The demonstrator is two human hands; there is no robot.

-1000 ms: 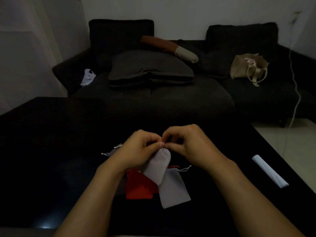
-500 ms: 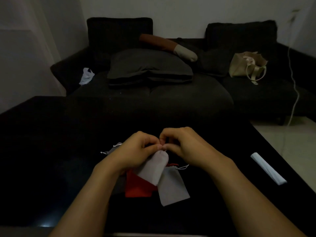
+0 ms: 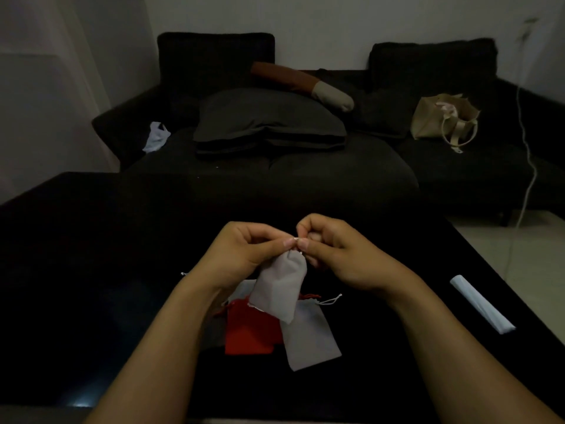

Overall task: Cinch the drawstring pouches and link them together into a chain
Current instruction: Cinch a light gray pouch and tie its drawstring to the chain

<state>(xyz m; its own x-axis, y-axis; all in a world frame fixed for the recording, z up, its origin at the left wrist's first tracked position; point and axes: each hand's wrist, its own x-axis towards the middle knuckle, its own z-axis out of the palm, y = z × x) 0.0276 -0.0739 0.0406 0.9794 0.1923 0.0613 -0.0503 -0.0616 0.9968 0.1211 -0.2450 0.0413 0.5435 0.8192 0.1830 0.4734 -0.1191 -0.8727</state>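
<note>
Pouch (image 3: pixel 279 289), grey, hangs above the table (image 3: pixel 91 270), its neck pinched by left hand (image 3: pixel 244 252) and right hand (image 3: pixel 339 255).

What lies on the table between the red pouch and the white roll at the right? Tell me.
In the head view, a grey pouch lies flat beside the red pouch; then bare dark table to the white roll.

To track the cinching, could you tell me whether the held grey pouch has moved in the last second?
Yes, slightly: the held grey pouch has risen in the view, away from the red pouch lying still on the table.
</note>
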